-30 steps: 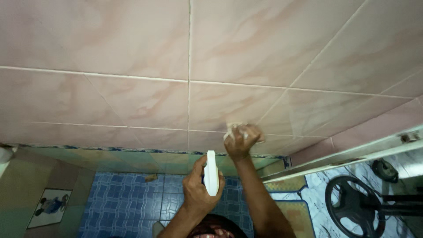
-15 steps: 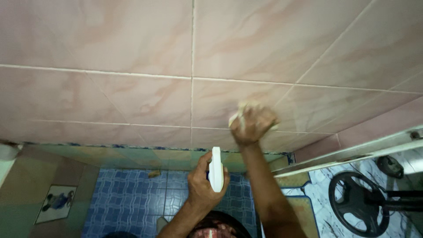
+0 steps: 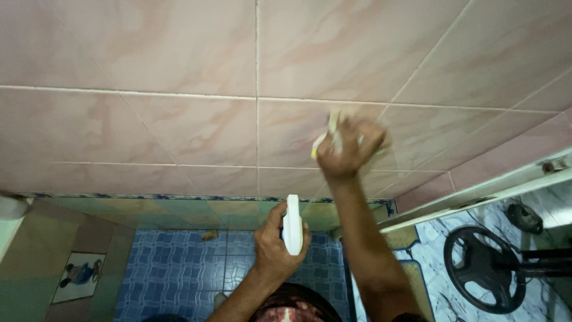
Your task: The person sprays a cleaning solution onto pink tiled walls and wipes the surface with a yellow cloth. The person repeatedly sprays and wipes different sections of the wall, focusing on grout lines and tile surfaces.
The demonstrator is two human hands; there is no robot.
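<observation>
Pink marbled tiles (image 3: pixel 179 125) are filling the wall, with pale grout lines crossing them. Low on the left, a small picture tile (image 3: pixel 74 275) is sitting in the greenish lower wall, and beside it the blue patterned floor (image 3: pixel 173 274) is showing. Near the middle, the left hand (image 3: pixel 275 250) is wrapping its fingers and thumb tightly around a white spray bottle (image 3: pixel 292 225), holding it upright, away from the wall and just below the other hand. To its right, the right hand (image 3: pixel 348 146) is reaching up with the arm stretched out, its fingers bunching a pale cloth (image 3: pixel 329 134) and pressing it flat against a pink tile, just under a horizontal grout line. Further right, a white door frame (image 3: pixel 476 197) is slanting across, and beyond it a black steering wheel (image 3: pixel 479 268) is lying on a marbled floor.
</observation>
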